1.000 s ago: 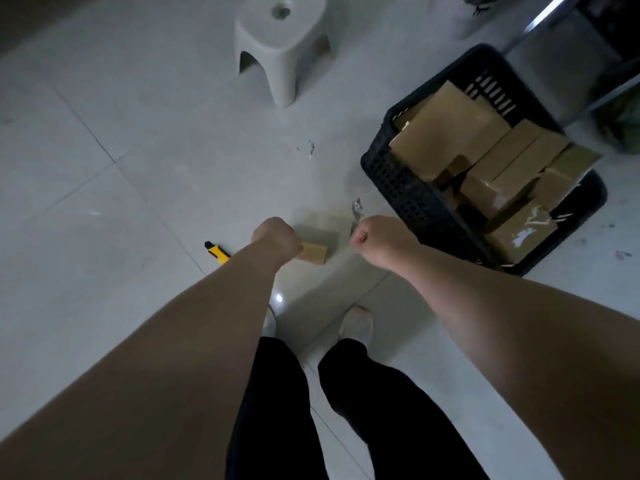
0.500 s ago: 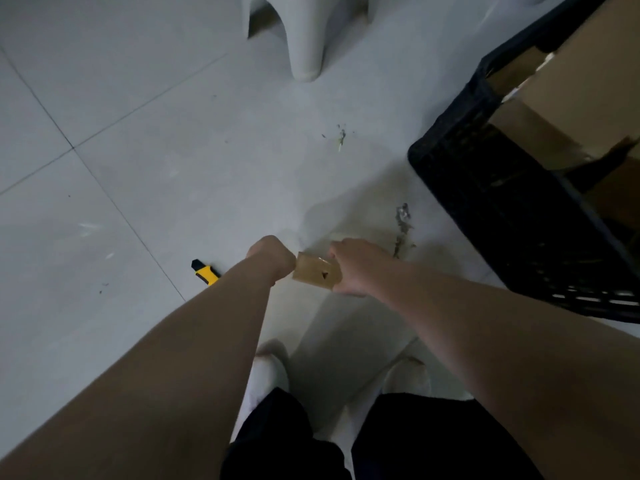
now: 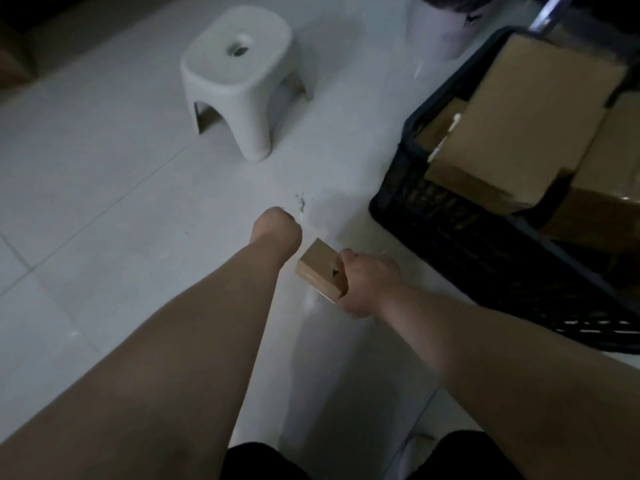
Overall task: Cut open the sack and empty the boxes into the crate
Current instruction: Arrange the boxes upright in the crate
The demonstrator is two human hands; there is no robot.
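Since half a sec ago your left hand [image 3: 277, 227] is no longer touching the small box [image 3: 320, 270]. It's sitting further out over the floor [image 3: 104, 220], apart from the box, and your right hand [image 3: 369, 284] is now carrying the box alone. The yellow knife that was lying left of your forearm has dropped out of view, and the stool [image 3: 239, 74] is showing whole now vs. just its legs before. Your right hand is gripping the small box by its right end, w/ fingers wrapping round that end. The box is tilting, one corner pointing up toward your left wrist. Your left hand is curling into a fist w/ its back to the camera, so you can't tell whether anything is inside it. The small box is hanging btwn your two hands, outside the black crate [image 3: 460, 244], near the crate's left wall but not touching it. Cardboard boxes [image 3: 519, 116] are piling up inside the crate, the biggest one leaning across the others & rising past the rim. A few dark specks [image 3: 301, 204] are lying on the floor just beyond your left hand. The white stool is standing upright well beyond both hands. Your black trouser legs [image 3: 263, 460] are showing at the bottom edge.
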